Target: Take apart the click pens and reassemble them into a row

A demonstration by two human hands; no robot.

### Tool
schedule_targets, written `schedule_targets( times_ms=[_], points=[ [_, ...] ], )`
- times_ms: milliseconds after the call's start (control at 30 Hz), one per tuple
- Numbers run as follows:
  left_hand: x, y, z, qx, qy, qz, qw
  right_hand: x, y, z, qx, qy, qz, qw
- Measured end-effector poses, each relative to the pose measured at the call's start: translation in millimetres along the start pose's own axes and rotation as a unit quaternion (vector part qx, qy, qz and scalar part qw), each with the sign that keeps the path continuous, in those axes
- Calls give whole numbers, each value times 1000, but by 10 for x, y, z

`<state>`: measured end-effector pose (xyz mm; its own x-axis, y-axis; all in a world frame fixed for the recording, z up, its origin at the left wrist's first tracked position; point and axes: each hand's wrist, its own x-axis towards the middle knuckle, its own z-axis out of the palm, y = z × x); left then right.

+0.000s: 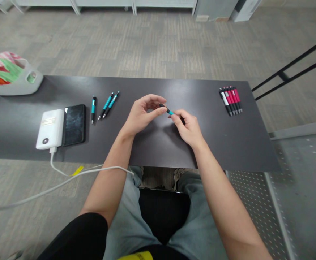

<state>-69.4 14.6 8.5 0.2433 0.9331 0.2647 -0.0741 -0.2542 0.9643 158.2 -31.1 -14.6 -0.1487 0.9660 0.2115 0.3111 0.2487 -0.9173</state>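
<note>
Over a smooth, softly shining dark table (158, 90), the left hand (143, 115) pinches the black end of a slim, rod-shaped pen (170, 112) (teal further along), held slantwise, while the right hand (188, 128) grips the teal part.

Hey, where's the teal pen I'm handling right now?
In the head view, the teal pen is slightly above and right of centre, over the dark table, between the fingers of your left hand and right hand.
</note>
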Motion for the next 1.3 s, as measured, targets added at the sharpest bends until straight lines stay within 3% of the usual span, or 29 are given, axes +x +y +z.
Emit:
schedule_targets(
  times_ms=[867, 1000, 1067, 1200, 1300],
  points=[
    [-14, -53, 26, 10, -33, -12, 999, -17, -41, 3, -23, 14, -41, 999],
    [-4, -3, -43, 15, -64, -29, 997, -23, -60, -7, -37, 23, -41, 998],
    [11, 23, -178, 34, -34, -20, 999, -26, -81, -12, -37, 31, -41, 998],
    [10, 21, -564, 132, 115, 26, 984, -15, -77, -9, -24, 65, -50, 996],
    [-43, -9, -737, 315, 123, -24, 941, 4, -29, 6, -31, 90, -55, 994]
  ],
)
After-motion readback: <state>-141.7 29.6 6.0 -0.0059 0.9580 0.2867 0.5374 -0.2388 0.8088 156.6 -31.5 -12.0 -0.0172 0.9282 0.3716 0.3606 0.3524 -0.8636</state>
